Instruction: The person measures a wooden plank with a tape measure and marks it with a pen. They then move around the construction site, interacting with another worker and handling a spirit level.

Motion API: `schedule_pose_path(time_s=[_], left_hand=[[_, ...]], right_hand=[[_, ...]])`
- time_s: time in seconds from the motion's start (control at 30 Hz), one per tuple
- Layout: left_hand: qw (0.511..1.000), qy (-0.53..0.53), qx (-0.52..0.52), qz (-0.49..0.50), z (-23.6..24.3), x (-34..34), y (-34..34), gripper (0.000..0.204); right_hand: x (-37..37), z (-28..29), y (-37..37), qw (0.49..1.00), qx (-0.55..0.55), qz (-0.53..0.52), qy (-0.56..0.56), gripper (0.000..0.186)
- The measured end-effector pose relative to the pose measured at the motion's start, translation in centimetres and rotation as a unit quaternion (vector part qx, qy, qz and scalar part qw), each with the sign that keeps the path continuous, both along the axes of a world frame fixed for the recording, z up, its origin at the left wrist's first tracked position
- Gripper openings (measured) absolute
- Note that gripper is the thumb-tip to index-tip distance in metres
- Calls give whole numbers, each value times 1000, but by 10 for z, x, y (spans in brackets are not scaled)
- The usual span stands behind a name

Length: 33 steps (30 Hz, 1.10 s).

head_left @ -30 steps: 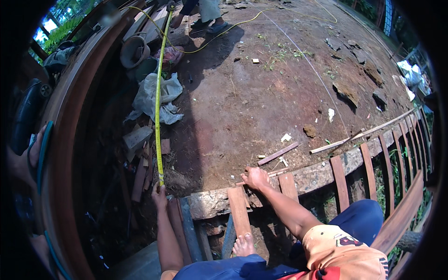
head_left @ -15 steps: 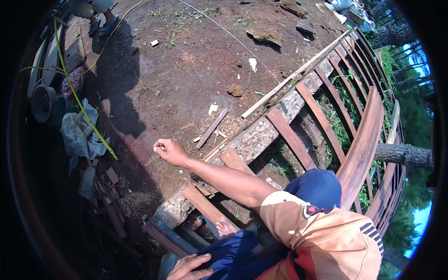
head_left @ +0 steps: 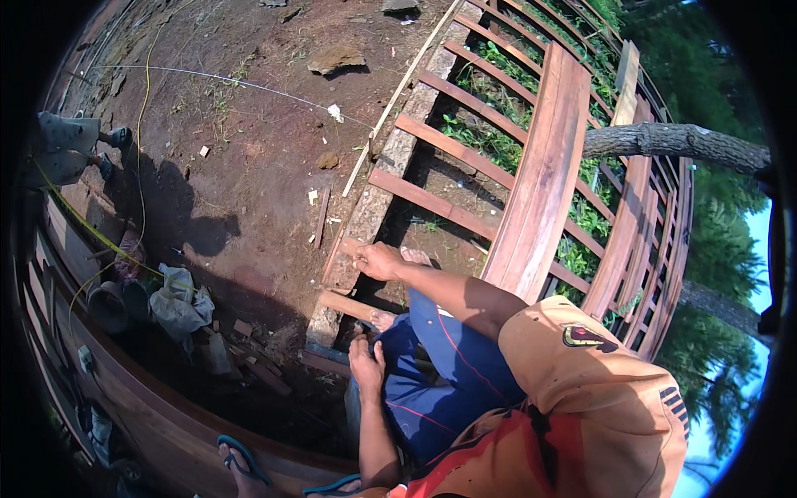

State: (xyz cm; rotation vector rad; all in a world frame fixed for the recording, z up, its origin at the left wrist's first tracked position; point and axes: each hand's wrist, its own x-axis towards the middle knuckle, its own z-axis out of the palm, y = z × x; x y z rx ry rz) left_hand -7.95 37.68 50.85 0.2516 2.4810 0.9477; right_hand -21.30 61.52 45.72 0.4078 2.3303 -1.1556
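Note:
My right hand [head_left: 378,262], fingers curled in, is at the end of a short reddish plank [head_left: 339,267] beside the concrete edge. Whatever those fingers hold, if anything, is too small to make out. Beside my knee in blue trousers [head_left: 465,340], my left hand [head_left: 366,367] has its fingers stretched and thumb apart, holding nothing visible. Another short plank [head_left: 347,304] lies between the two hands. My bare foot [head_left: 382,320] is by that plank's end.
Spaced joists [head_left: 436,199] rest on a concrete strip [head_left: 378,203], with wide boards [head_left: 540,166] across them. A tree trunk [head_left: 677,143] passes beyond. Another person's sandalled foot [head_left: 241,461] is at lower left; someone in grey trousers [head_left: 70,137] stands farther off.
The view has swung, showing more of the left side and the sandalled feet. My right hand has come from over the bare soil to the short plank. My left hand still sits by my knee.

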Motion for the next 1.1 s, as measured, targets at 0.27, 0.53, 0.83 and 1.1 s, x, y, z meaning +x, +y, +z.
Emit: schedule_pose_path(time_s=[0.27, 0.53, 0.83, 1.1], left_hand=[[996, -71, -61, -1, 88, 22, -68, 27], [935, -262, 32, 237, 89, -90, -47, 21], [937, -286, 96, 176, 210, -156, 251, 28], [972, -219, 82, -23, 243, -197, 448, 35]], right_hand=[[266, 162, 231, 925, 188, -320, -86, 34], [417, 172, 276, 839, 147, -514, -100, 30], [310, 176, 397, 834, -69, -547, -10, 45], [246, 223, 621, 781, -71, -607, 129, 56]])
